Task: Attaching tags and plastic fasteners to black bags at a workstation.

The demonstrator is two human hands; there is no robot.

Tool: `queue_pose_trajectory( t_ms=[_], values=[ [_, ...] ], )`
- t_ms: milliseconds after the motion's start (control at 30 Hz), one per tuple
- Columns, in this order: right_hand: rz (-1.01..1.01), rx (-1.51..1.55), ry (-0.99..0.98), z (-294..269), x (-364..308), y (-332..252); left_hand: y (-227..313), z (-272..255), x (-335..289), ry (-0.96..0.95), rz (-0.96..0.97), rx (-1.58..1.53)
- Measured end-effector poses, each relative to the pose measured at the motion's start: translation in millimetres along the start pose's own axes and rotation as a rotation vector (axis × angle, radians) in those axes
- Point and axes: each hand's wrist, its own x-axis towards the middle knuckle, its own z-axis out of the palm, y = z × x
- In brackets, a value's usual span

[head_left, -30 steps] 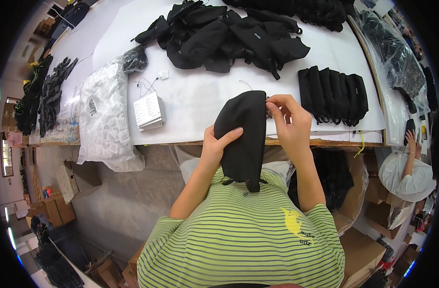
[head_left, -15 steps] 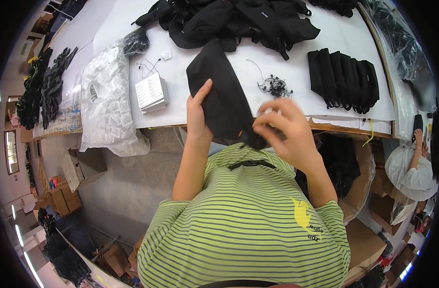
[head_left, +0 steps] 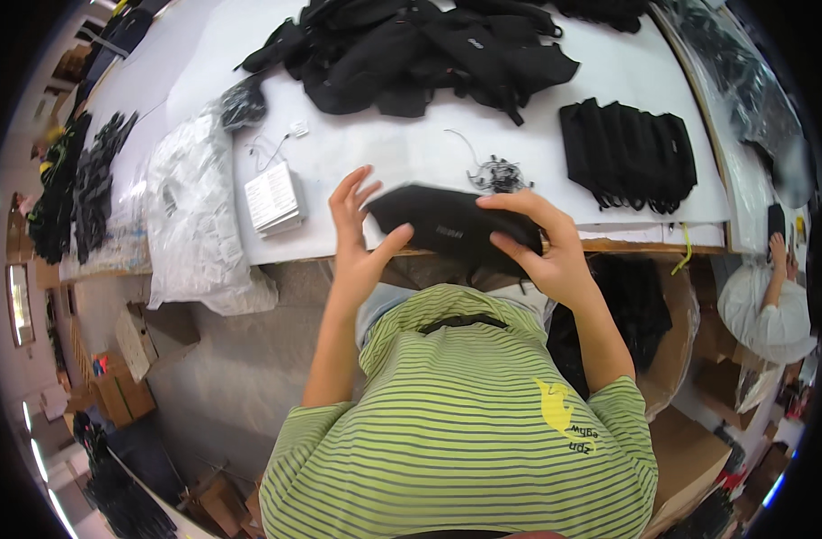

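- Black pouch (head_left: 454, 217) is now turned crosswise, so its pale mark (head_left: 449, 232) faces you.
- Your right hand (head_left: 556, 247) pinches its right end.
- Your left hand (head_left: 357, 250) spreads wide; contact unclear.

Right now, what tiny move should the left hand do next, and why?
Perhaps the left hand could gently close on the left end of the black pouch, because its fingers are spread open there, while the right hand grips the other end.
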Motion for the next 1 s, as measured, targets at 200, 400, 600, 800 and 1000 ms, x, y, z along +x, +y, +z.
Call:
queue_pose_trajectory(
  t_ms=[200, 400, 600, 800, 1000],
  values=[
    [0.18, 0.053, -0.104, -25.2, -11.5, 16.9, 33.3, -10.4, 11.1, -0.294, -0.029, 0.074],
    [0.293, -0.123, -0.288, -62.2, -35.2, 22.3, 37.5, 9.9, 15.5, -0.633, -0.238, 0.167],
    [0.252, -0.29, 0.26, -125.4, -53.0, 37.6, 22.7, -5.9, 12.7, -0.44, -0.226, 0.204],
    [0.132, -0.802, 1.02, -192.0, -42.8, 86.1, 1.7, -47.4, 7.9, -0.086, -0.188, 0.34],
    [0.33, -0.916, 0.813, -210.3, -28.4, 141.3, -43.7, -144.3, 19.3, 0.45, -0.016, 0.834]
  ],
)
